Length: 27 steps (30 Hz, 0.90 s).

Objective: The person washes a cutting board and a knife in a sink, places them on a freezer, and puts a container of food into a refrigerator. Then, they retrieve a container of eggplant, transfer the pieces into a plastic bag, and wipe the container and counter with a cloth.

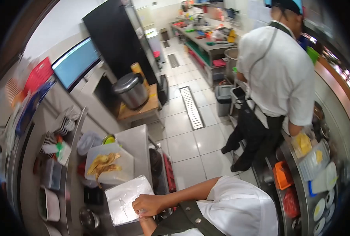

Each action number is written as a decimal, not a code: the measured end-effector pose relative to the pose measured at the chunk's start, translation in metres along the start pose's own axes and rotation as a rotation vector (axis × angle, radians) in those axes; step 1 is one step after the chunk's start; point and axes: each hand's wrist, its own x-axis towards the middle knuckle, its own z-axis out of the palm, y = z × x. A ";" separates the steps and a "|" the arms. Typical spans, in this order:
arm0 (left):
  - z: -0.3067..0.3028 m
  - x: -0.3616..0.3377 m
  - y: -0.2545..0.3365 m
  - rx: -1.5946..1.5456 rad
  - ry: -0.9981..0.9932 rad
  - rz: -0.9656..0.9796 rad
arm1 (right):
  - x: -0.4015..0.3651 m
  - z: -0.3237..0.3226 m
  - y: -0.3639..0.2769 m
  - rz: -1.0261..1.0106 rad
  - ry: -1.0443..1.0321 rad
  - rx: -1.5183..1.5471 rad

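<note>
A rectangular sheet of crinkled silver foil (122, 200) lies flat on the steel counter. My right hand (148, 205) is over its lower right edge, fingers curled in and closed; whatever they grip is hidden. Close below it, at the foil's edge, is my left hand (146, 223), mostly covered by the right one, so its fingers do not show clearly. Just beyond the foil, yellow-brown banana peels (103, 164) lie on a translucent white plastic container (124, 163).
Shelves with stacked containers (53, 173) run along the left. A large metal pot (131, 91) stands on a wooden table. To the right, a co-worker in a white shirt (277, 67) faces another counter holding plastic tubs and an orange bin (283, 175). A floor drain (191, 108) crosses the aisle.
</note>
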 end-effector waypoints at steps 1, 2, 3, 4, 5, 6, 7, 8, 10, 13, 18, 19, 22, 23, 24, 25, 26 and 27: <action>-0.001 -0.003 -0.006 0.008 -0.016 -0.030 | -0.006 -0.005 -0.005 0.059 0.018 -0.030; -0.001 -0.007 -0.011 0.012 -0.032 -0.058 | -0.012 -0.012 -0.013 0.119 0.026 -0.054; -0.001 -0.009 -0.015 0.015 -0.053 -0.078 | -0.016 -0.016 -0.018 0.175 0.029 -0.069; -0.001 -0.010 -0.019 0.018 -0.074 -0.093 | -0.020 -0.019 -0.020 0.261 0.022 -0.142; 0.000 -0.011 -0.023 0.023 -0.094 -0.107 | -0.023 -0.020 -0.019 0.345 0.008 -0.206; 0.003 -0.012 -0.026 0.024 -0.115 -0.118 | -0.028 -0.017 -0.018 0.423 -0.016 -0.260; 0.006 -0.012 -0.028 0.022 -0.128 -0.127 | -0.034 -0.010 -0.014 0.293 0.124 -0.361; 0.008 -0.014 -0.029 0.016 -0.128 -0.125 | -0.040 -0.011 -0.012 0.270 0.175 -0.439; 0.012 -0.013 -0.032 0.009 -0.147 -0.126 | -0.039 -0.016 -0.023 0.493 0.108 -0.501; 0.009 -0.019 -0.036 0.004 -0.156 -0.149 | -0.031 -0.039 -0.055 0.523 -0.187 -0.546; 0.001 -0.021 -0.034 0.001 -0.118 -0.121 | -0.033 -0.007 -0.045 0.280 -0.034 -0.477; -0.001 -0.020 -0.032 -0.003 -0.109 -0.115 | -0.030 0.002 -0.039 0.262 -0.021 -0.468; -0.010 -0.016 -0.028 -0.012 -0.071 -0.086 | -0.023 0.006 -0.041 0.193 -0.006 -0.406; -0.014 -0.015 -0.027 -0.016 -0.056 -0.077 | -0.024 0.010 -0.036 0.143 0.023 -0.376; -0.019 -0.013 -0.027 -0.016 -0.037 -0.068 | -0.026 0.014 -0.031 0.099 0.055 -0.346; -0.022 -0.012 -0.026 -0.026 -0.035 -0.056 | -0.026 0.014 -0.027 0.100 0.066 -0.331; -0.025 -0.009 -0.026 -0.025 -0.030 -0.051 | -0.023 0.015 -0.024 0.102 0.080 -0.317; -0.028 -0.008 -0.027 -0.027 -0.030 -0.044 | -0.021 0.014 -0.023 0.103 0.096 -0.302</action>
